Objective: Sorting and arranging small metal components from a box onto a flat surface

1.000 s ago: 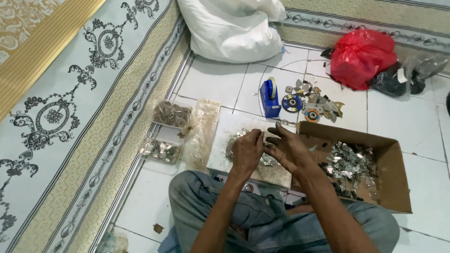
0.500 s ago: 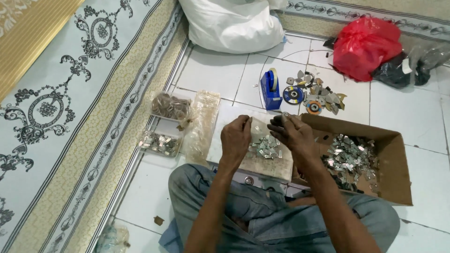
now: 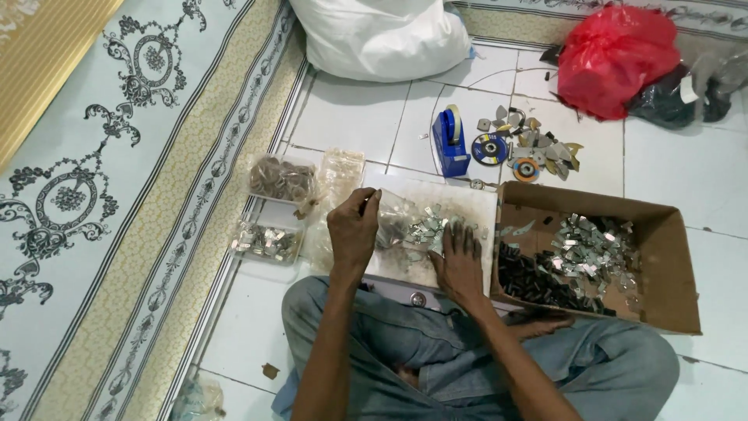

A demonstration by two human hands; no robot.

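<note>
Lowered since half a second ago onto the white board (image 3: 467, 204): right hand (image 3: 460, 261) flat, grip wide over small metal pieces (image 3: 427, 228); left hand (image 3: 352, 232) pinching clear bag (image 3: 393, 222), likely mid-filling, needing a scoop next.

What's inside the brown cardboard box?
The cardboard box holds a heap of shiny metal pieces and a pile of small black pieces. What lies under those heaps is covered, so it cannot be seen.

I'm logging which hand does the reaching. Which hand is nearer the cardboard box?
Right hand, just beside the cardboard box; left hand is farther, holding a clear bag.
</note>
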